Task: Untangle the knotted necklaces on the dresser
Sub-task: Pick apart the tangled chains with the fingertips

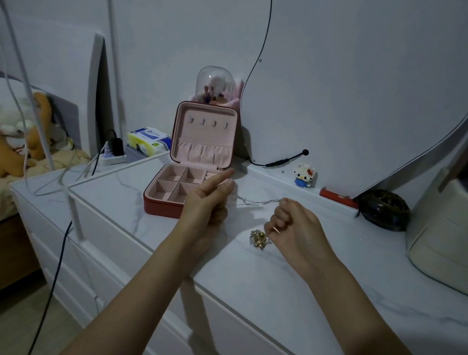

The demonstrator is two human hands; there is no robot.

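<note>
A thin silver chain (256,201) stretches in the air between my two hands above the white marble dresser top (274,278). My left hand (210,201) holds one end of it, index finger pointing out toward the jewellery box. My right hand (294,226) is curled and pinches the other end. Under my right hand a tangled gold and silver clump of necklaces (259,239) hangs or rests just at the dresser surface; whether it touches I cannot tell.
An open red jewellery box (165,196) with pink compartments stands behind my left hand. Along the back ledge sit a small block figure (304,175), a red tube (338,198) and a dark round object (384,209). A cream cosmetic case (450,232) stands at right.
</note>
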